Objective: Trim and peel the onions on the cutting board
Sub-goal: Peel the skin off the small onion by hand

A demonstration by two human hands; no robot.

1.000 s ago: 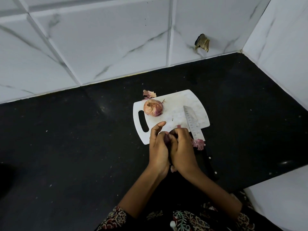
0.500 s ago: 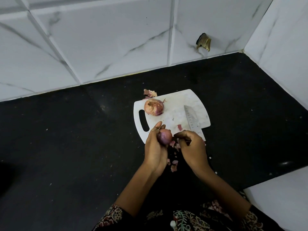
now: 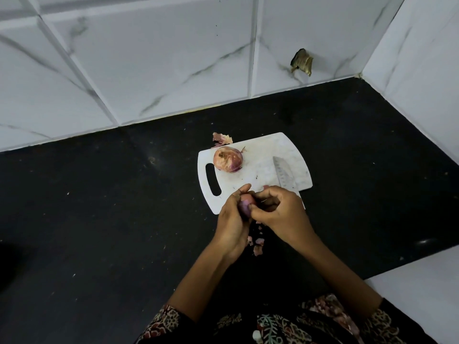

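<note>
While the left hand (image 3: 232, 223) cups a small purple onion (image 3: 245, 206) just above the near edge of the cutting board (image 3: 260, 155), its fingers curl round the bulb from the left and its thumb stands up over the top. The right hand (image 3: 279, 212) has closed in from the other side, its fingertips (image 3: 251, 207) pinched against the onion's right flank, seemingly on a flap of skin, though the skin itself is too small to make out. So the bulb sits between the two hands, directly left of the right hand's fingertips and touching them. I would judge the next pull goes rightward and away from the cupping palm, with the left hand turning the bulb to offer fresh skin.

The second onion (image 3: 228, 159), larger and with its papery skin on, lies untouched toward the far left of the board, well apart from both hands; the left hand is nearer it. A knife (image 3: 284, 173) lies flat on the right half of the board, blade pointing away from the person, its handle hidden under the right hand. Peel scraps (image 3: 257, 244) are scattered on the dark surface (image 3: 99, 219) below the hands, and another scrap (image 3: 221, 138) lies beyond the board's far edge. One onion is partway peeled, by the look of it, and the other not begun.
</note>
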